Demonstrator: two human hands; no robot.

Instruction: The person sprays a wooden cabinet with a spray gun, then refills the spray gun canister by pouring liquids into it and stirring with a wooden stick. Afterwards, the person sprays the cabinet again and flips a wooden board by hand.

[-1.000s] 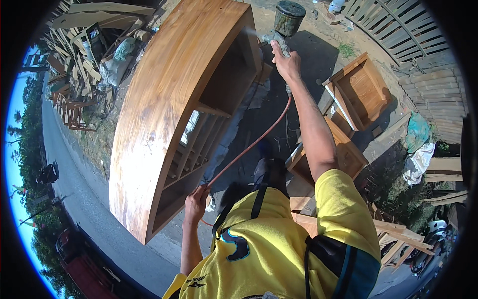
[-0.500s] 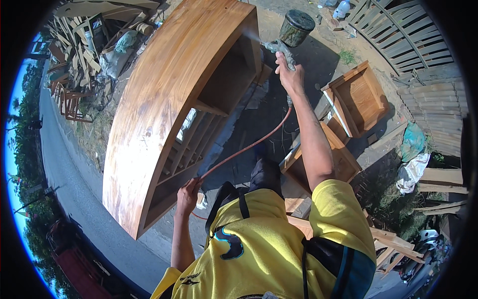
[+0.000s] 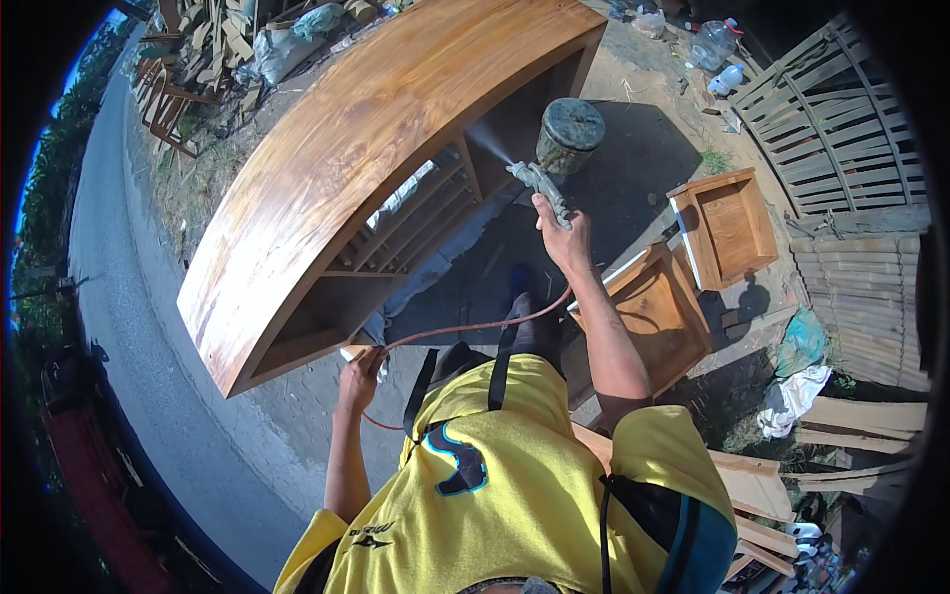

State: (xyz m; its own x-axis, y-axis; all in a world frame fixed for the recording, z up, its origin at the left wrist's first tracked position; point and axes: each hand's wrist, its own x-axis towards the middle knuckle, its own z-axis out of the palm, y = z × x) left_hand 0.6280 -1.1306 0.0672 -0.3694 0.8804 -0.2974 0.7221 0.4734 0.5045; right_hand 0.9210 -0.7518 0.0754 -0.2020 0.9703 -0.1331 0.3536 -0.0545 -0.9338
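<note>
My right hand (image 3: 565, 236) is closed around the handle of a spray gun (image 3: 539, 184), whose round, paint-stained cup (image 3: 571, 135) sits on it. A pale mist leaves the nozzle toward the front frame of a large wooden cabinet (image 3: 327, 168). The cabinet has a glossy brown top, open compartments and a slatted section facing me. Lower left, my left hand (image 3: 362, 374) grips a thin reddish air hose (image 3: 465, 328), close to the cabinet's near corner. From there the hose curves across to my right forearm, which partly hides its run to the gun.
Two wooden drawers (image 3: 732, 230) (image 3: 655, 322) stand on the ground at my right. Beyond them are a slatted bamboo panel (image 3: 826, 119) and a white plastic bag (image 3: 795, 401). Scrap wood (image 3: 213, 49) is heaped at the far left, beside a paved road (image 3: 129, 297).
The spray gun has moved from the cabinet's far end nearer its middle compartments, still misting. My view has shifted, and the hose now hangs in a lower, flatter curve.
</note>
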